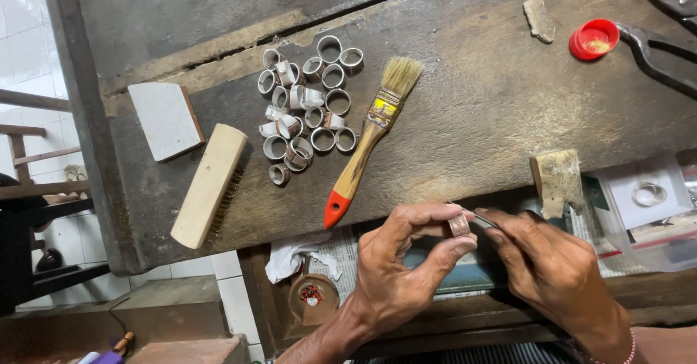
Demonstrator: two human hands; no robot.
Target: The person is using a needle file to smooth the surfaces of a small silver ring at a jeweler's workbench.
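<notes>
The left hand (406, 262) was closed on a small metal ring (459, 225), which was pinched between thumb and fingers just below the edge of the tabletop (494, 95). The right hand (552, 262) was closed on a thin metal tool (475, 217), whose tip was touching the ring. Beyond the hands, a paintbrush (367, 139) with an orange-tipped wooden handle was laid on the tabletop. Just left of it, a heap of similar metal rings (305, 106) was seen, and further left a wooden wire brush (209, 184). A red cap (594, 39) was placed at the far right.
</notes>
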